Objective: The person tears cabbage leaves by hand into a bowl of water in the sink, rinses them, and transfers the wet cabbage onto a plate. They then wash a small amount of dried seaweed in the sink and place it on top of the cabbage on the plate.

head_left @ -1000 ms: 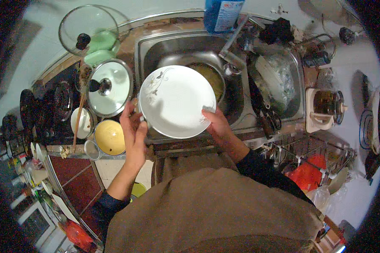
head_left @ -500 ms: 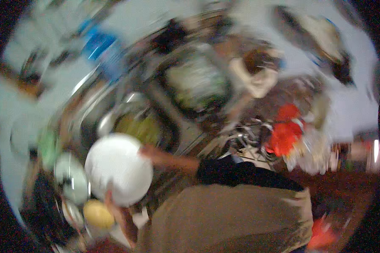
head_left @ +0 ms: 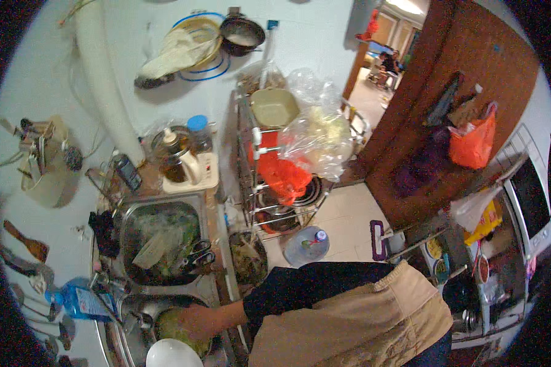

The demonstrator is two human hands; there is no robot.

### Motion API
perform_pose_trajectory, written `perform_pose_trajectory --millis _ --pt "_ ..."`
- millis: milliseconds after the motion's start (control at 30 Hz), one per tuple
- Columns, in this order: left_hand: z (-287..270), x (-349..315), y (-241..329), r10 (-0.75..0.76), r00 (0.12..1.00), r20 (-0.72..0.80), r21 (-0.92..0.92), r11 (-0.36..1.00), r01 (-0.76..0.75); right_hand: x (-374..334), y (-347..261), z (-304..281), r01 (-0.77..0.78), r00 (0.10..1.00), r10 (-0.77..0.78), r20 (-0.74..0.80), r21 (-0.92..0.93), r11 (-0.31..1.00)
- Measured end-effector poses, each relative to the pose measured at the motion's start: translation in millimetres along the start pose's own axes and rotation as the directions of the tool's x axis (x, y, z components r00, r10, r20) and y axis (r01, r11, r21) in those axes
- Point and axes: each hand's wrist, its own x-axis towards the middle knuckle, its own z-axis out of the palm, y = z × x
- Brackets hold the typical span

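**A:** ok so where are the hands here? Whole view is swung sideways, I mostly see a beige apron [head_left: 355, 321] and a dark sleeve [head_left: 288, 290].

**B:** Only one hand [head_left: 196, 319] that I can find, reaching from the sleeve down into the steel sink basin [head_left: 138, 327] at the bottom left. It's resting on a greenish bowl [head_left: 176, 327] sitting in that basin, fingers curled over the rim, looks like a loose grip. Can't say which hand it is for sure, I'd go with the right. The other one isn't in the shot.

**A:** And the white plate?

**B:** White plate [head_left: 172, 354] is right at the bottom edge, just below the bowl and touching or overlapping it. Can't tell if anything is holding it, its lower part is cut off.

**A:** Rest of the sink?

**B:** Second basin [head_left: 159, 244] further up is full of soaking stuff with black-handled scissors [head_left: 197, 254] on top. Blue bottle [head_left: 82, 301] lies on the counter just left of the basins. Wire rack [head_left: 275, 183] with an orange bag [head_left: 286, 176] stands to the right.
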Motion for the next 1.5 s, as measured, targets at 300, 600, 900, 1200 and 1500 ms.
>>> perform_pose_trajectory --millis 300,600,900,1200,1500 --pt "13 -33 -20 0.036 0.999 -0.021 -0.07 0.997 -0.037 -40 10 0 0.096 0.989 -0.097 0.112 0.012 0.995" --pt "-18 -83 -47 0.1 0.965 -0.244 -0.181 0.973 -0.146 -94 25 -25 0.224 0.975 -0.224 -0.018 -0.001 0.975" --pt "-90 -149 -50 0.142 0.818 -0.558 -0.257 0.907 -0.333 -91 3 -19 0.497 0.866 -0.5 -0.001 0.114 0.86" --pt "-106 -142 -27 0.255 0.65 -0.716 -0.004 0.929 -0.369 -26 34 31 0.26 0.936 -0.248 0.251 -0.017 0.965" --pt "-131 -138 -25 0.315 0.601 -0.734 0.115 0.931 -0.347 77 63 106 -0.027 0.852 0.12 0.51 -0.186 0.982"
